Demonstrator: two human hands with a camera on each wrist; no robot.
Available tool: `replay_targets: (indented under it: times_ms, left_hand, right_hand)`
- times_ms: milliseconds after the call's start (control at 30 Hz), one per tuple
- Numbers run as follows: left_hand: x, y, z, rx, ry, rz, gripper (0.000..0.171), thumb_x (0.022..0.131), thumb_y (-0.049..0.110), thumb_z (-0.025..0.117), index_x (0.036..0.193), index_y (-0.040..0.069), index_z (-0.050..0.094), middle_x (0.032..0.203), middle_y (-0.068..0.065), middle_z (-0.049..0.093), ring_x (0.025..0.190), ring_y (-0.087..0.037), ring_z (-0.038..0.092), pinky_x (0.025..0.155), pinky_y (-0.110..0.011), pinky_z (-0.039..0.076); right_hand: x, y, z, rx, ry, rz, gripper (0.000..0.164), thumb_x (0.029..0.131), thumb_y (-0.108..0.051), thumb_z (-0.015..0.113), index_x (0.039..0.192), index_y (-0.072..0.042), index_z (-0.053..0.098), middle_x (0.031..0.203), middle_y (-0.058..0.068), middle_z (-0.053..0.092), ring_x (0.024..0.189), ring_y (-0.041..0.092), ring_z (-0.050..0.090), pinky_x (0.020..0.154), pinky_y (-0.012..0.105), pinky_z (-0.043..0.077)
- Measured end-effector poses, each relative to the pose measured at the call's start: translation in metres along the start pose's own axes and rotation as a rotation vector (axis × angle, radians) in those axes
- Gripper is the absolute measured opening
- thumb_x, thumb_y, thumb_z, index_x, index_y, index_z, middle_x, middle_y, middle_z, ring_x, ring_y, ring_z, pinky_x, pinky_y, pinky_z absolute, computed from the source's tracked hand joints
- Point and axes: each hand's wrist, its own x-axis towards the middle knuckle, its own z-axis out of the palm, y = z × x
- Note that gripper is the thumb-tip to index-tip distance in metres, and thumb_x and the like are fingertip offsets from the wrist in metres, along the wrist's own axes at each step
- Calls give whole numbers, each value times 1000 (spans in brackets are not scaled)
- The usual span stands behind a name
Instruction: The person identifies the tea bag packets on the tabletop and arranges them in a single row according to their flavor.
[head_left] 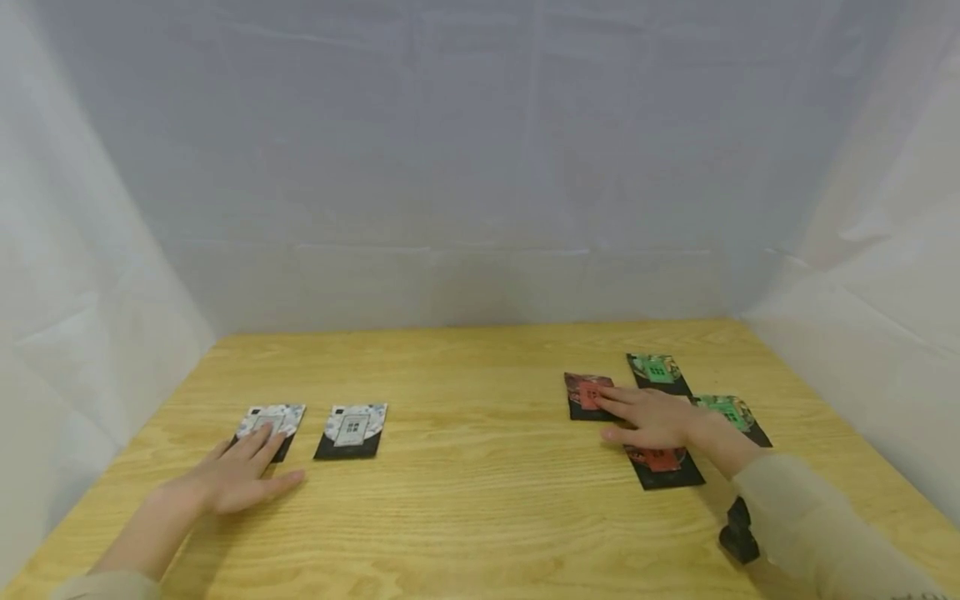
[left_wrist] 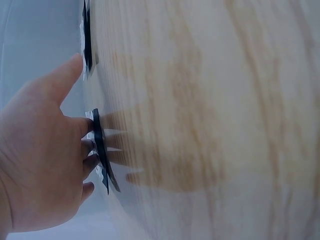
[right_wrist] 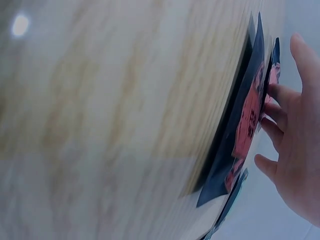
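Observation:
Toward the left of the table, my left hand [head_left: 236, 479] lies with extended fingers over a flat black-and-white packet [head_left: 292, 417], fingertips touching its pale printed upper part. A matching white packet [head_left: 351, 432] lies just to its right, apart from the hand. In the left wrist view the touched packet [left_wrist: 101, 150] appears edge-on under the fingertips. On the right, my right hand [head_left: 652, 418] reaches over a black-and-red packet [head_left: 583, 390], its outstretched fingertips at the printed label. A second red packet [head_left: 663, 475] is partly hidden beneath that hand.
Two black packets with green labels lie near the right hand: one behind it [head_left: 656, 369], one by the wrist [head_left: 735, 410]. White sheeting [head_left: 480, 167] encloses the wooden table [head_left: 465, 517] at the back and sides. A black device [head_left: 741, 537] hangs below the right sleeve.

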Motion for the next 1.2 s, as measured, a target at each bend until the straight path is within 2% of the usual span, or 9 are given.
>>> replay_targets:
  times_ms: [333, 633, 1200]
  left_hand:
    - [0, 1, -1, 26, 16, -1, 88, 91, 58, 42, 138, -15, 28, 142, -39, 14, 129, -55, 15, 99, -69, 9]
    - [-2, 4, -2, 34, 25, -3, 88, 91, 58, 43, 138, -14, 29, 142, -39, 15, 128, -55, 17, 100, -69, 10]
    - [-3, 7, -3, 36, 35, 7, 87, 90, 58, 44, 137, -14, 30, 142, -39, 17, 128, -55, 19, 100, -68, 12]
  right_hand:
    - [6, -15, 1, -15, -8, -60, 70, 95, -54, 37, 145, -6, 31, 150, 18, 23, 135, 38, 23, 106, 56, 21]
    - [14, -35, 6, -107, -16, -103, 72, 93, -61, 30, 147, -14, 30, 152, 11, 23, 137, 28, 25, 108, 52, 20]
    - [24, -66, 4, -109, -7, -189, 68, 95, -60, 27, 147, -17, 29, 153, 5, 22, 138, 24, 22, 110, 51, 14]
